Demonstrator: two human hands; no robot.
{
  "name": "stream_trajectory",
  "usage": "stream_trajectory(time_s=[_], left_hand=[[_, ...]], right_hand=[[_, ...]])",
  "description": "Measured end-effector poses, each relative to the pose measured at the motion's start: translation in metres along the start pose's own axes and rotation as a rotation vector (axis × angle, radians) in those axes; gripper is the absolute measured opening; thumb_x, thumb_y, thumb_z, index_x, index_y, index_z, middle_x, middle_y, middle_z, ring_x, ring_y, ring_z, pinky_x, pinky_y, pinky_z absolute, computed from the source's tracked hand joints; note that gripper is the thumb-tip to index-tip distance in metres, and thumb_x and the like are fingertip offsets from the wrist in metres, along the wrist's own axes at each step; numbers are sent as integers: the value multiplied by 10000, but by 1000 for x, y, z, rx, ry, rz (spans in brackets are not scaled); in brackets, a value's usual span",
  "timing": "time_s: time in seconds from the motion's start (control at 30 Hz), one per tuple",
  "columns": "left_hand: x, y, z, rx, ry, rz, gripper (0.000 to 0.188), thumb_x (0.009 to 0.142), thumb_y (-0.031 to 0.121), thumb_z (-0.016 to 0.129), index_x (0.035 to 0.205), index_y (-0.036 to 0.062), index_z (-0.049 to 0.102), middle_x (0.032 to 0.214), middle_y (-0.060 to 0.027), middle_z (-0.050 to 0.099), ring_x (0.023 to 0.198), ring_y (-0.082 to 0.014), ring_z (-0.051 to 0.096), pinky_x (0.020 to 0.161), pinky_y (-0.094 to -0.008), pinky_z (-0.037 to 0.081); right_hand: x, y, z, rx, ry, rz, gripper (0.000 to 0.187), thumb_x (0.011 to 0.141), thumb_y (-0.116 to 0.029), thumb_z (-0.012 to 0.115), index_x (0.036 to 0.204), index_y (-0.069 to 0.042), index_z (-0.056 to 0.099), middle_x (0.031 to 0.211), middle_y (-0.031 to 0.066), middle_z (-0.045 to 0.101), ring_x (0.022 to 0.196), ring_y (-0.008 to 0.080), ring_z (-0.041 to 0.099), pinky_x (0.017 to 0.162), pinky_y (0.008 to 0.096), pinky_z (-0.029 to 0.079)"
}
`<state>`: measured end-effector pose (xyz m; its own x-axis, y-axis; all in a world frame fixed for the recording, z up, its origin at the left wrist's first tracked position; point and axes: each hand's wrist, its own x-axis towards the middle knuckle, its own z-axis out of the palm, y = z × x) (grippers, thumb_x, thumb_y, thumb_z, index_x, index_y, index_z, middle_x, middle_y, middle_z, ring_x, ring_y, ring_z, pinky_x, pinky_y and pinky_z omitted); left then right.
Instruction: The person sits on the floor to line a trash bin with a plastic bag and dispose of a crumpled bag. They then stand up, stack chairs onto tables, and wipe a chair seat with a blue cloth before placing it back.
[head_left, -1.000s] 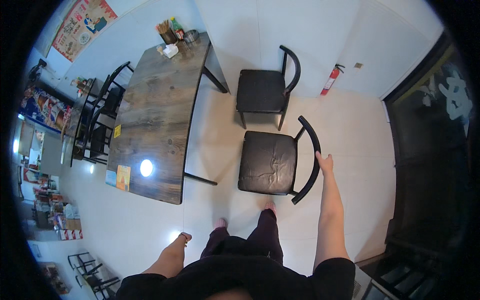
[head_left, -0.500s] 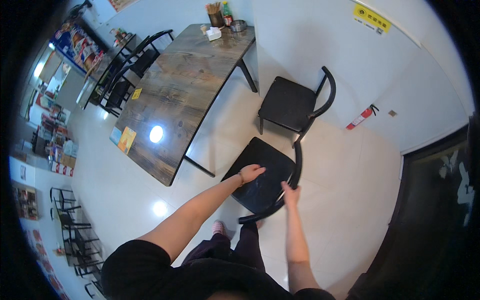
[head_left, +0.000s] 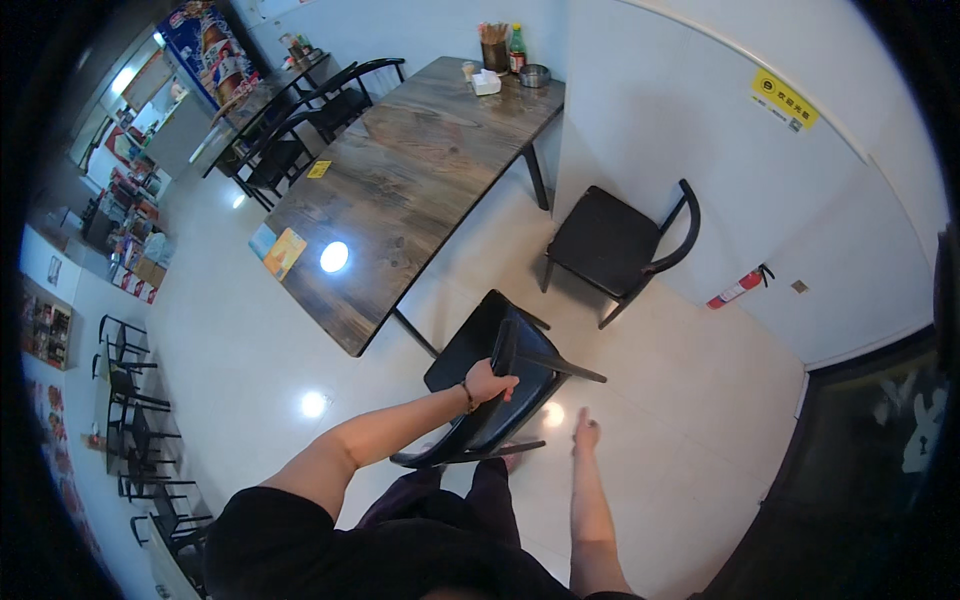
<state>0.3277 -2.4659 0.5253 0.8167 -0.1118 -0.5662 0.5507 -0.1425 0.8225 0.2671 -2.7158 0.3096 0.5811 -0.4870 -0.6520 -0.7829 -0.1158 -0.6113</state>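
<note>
In front of my legs, a black chair (head_left: 465,340) is tipped over, two of its legs pointing out to the right. My left hand (head_left: 490,383) is closed round the curved backrest of this chair, a bracelet at the wrist. To the right of the chair, my right hand (head_left: 587,433) hangs over the floor, apart from the chair and holding nothing. Its fingers look stretched out, though slightly blurred. Just beyond, a second black chair (head_left: 604,240) stands upright near the white wall.
A wood-topped table (head_left: 400,190) stretches away on the left, with a chopstick holder (head_left: 494,50), a bottle (head_left: 517,50) and a metal bowl (head_left: 535,75) at its far end. A fire extinguisher (head_left: 735,288) is by the wall. More chairs (head_left: 135,400) line the left side.
The nearer chair has gone from upright to tipped. My left hand has moved from its seat to its backrest, and my right hand has let go of the backrest.
</note>
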Motion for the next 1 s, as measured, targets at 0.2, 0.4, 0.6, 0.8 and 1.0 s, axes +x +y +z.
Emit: stream_trajectory(time_s=[0.2,0.4,0.6,0.8,1.0], left_hand=[[-121,70,-58,-184,-94,-13,163,744,113,629,787,-3,522,664,-86,575,592,-159,578,589,-285,489],[-184,76,-121,-341,35,-78,269,778,251,617,789,2,514,669,-80,577,588,-165,587,567,-293,495],[-183,-33,-224,-122,660,-40,548,666,556,620,689,8,624,630,-37,572,556,-113,536,514,-241,421],[-167,-124,-272,-470,1076,-114,583,607,626,621,612,44,575,585,-37,543,488,-121,506,456,-240,397],[-168,-155,-261,-917,1119,27,625,588,673,588,569,51,530,520,-55,501,473,-142,505,441,-261,388]], right_hand=[[22,-60,-16,851,101,550,865,668,-660,510,1222,-38,278,1148,243,373,914,418,472,695,547,430],[4,-122,-40,1739,-190,435,480,767,-509,472,897,-52,404,661,68,503,553,189,512,567,300,480],[-132,-216,-21,1434,-262,324,383,761,-429,526,583,-137,353,481,-22,381,431,119,387,442,227,356],[-232,-293,17,1316,-484,-29,248,787,-212,545,608,-128,395,501,-39,381,442,88,359,447,227,315],[-341,-382,58,1116,-734,-209,110,766,-169,591,747,-123,492,531,-25,388,501,97,394,499,256,360]])
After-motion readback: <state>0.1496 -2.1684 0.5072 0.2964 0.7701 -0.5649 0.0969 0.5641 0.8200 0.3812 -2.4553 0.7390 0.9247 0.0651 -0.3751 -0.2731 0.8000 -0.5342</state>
